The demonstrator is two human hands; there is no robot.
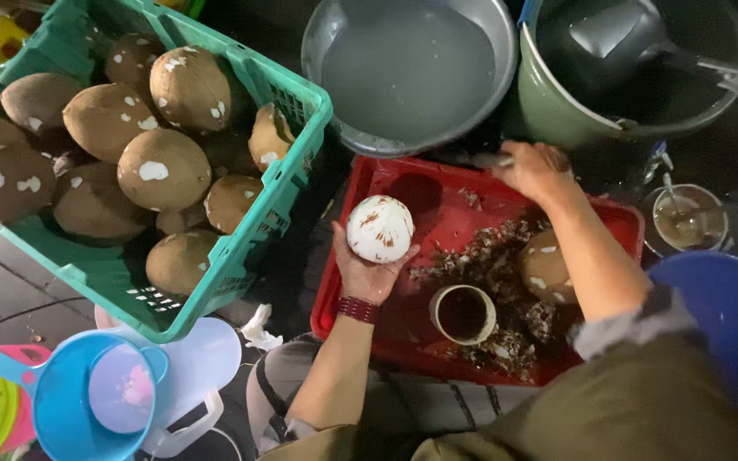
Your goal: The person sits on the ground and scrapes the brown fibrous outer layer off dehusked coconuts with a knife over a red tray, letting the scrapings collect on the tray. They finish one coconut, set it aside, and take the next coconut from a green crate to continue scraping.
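- While our left hand [367, 271] cups a peeled white coconut [379, 228] from below, fingers curled round it, it sits over the red tray [621, 224].
- Our right hand [533, 169] closes on a thin tool [494, 160] at the tray's far rim; what kind, we can't tell.
- Past those fingertips: grey basin [409, 72] of water.
- Beside the left fingers: green crate [254, 229] of brown coconuts [162, 169].

Around the green crate [254, 224]
Brown coconuts [162, 168] inside it; metal basin w/ water [409, 70] to its right; blue scoop [70, 397] & white jug [202, 367] just below.
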